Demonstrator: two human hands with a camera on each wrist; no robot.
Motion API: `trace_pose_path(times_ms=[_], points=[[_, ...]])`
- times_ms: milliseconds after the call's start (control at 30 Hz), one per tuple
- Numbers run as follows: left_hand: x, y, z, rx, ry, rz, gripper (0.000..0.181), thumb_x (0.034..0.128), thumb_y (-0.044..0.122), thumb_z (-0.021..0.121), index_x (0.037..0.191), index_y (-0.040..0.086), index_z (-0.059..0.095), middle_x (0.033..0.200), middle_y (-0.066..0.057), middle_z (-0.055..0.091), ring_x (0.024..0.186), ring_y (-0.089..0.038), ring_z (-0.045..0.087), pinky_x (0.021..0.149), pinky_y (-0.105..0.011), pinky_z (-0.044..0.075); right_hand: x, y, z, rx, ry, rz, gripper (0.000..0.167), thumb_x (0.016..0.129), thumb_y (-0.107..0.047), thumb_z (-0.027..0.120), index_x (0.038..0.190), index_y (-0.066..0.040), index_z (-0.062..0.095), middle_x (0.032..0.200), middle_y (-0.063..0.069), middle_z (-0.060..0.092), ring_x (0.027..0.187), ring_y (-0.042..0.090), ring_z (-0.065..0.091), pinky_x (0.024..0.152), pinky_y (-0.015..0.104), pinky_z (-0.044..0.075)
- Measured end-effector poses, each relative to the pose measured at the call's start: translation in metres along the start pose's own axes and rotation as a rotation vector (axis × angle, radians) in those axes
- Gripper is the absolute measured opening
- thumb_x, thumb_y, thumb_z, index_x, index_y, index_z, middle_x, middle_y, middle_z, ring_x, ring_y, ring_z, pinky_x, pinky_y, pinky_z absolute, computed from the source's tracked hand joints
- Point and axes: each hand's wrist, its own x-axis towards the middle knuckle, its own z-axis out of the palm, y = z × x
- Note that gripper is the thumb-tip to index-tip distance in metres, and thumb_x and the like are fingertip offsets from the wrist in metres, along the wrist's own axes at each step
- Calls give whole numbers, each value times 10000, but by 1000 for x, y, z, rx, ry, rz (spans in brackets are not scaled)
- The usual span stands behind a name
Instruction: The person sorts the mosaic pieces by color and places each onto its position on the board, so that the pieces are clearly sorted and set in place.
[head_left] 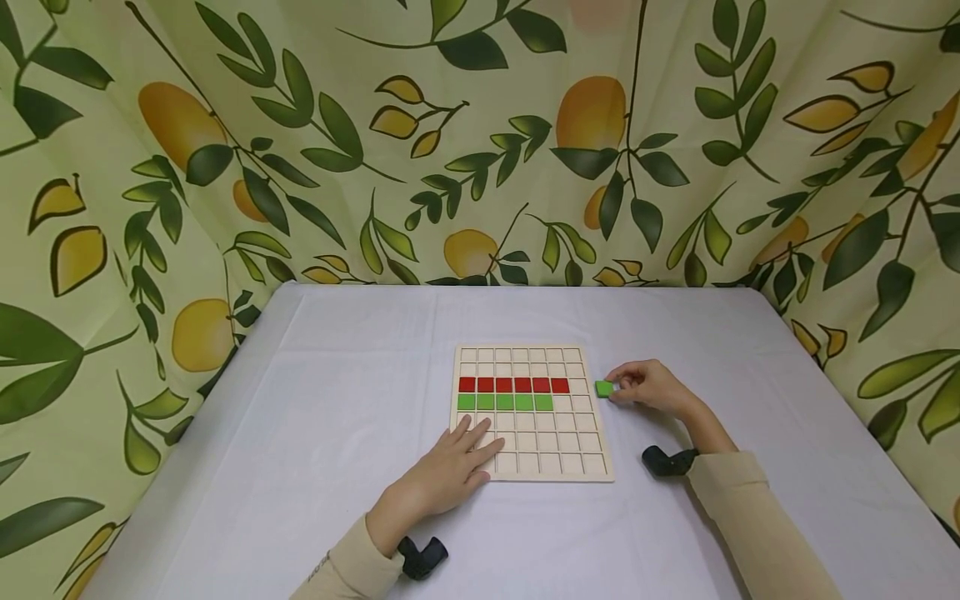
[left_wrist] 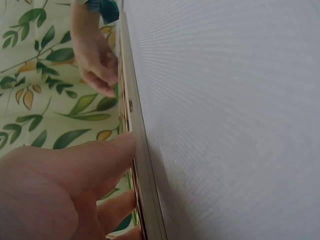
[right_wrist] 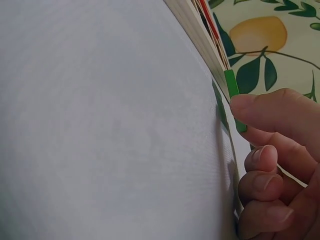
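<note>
A wooden grid board [head_left: 572,442] lies flat on the table, its cells outlined in thin lines. One row holds several red tiles [head_left: 522,385]; the row just nearer holds several green tiles [head_left: 505,402]. My left hand [head_left: 444,473] rests on the board's near left corner with fingers spread, and its thumb touches the board's edge [left_wrist: 144,170] in the left wrist view. Just off the right side, my right hand [head_left: 651,387] pinches a loose green tile [head_left: 603,389] between thumb and index finger. The right wrist view shows that green tile [right_wrist: 230,82] edge-on, slightly above the cloth.
A white cloth [head_left: 300,433] covers the table. Behind and along both sides hangs a curtain [head_left: 480,167] with a leaf and fruit print. A black wrist camera [head_left: 423,558] sits at the left cuff, another black camera [head_left: 667,461] at the right.
</note>
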Motion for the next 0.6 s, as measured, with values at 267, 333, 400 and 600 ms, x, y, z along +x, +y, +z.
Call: trace_pose_path(times_ms=[267,333,400,600], points=[[-1,0,-1,2,1,2,462,1000,257,494,1455,196,444,1603,-93,291,1505,-368,209,1195,-557,264,-1,-2,3,7,2,32,324,772,-62,760,1039,89,656,696,-21,458,641,70,432,538,190,358],[-1,0,0,3,2,3,462,1000,257,493,1455,197,443,1602,-94,291,1504,-370,209,1195,-558,264,-2,-2,3,7,2,33,320,772,-64,758,1035,86,655,699,-16,460,643,74,435,539,191,361],[0,0,0,5,2,4,461,1001,258,491,1455,198,442,1603,-94,288,1505,-369,208,1195,-558,264,-2,-2,4,4,0,26,320,773,-64,754,1035,89,653,702,-13,464,645,74,436,539,192,362],[0,0,-1,4,1,1,462,1001,258,490,1457,198,440,1604,-92,288,1505,-367,210,1194,-559,265,-4,-3,6,6,-2,0,314,774,-60,747,1030,94,653,708,-12,467,640,61,433,542,186,362]])
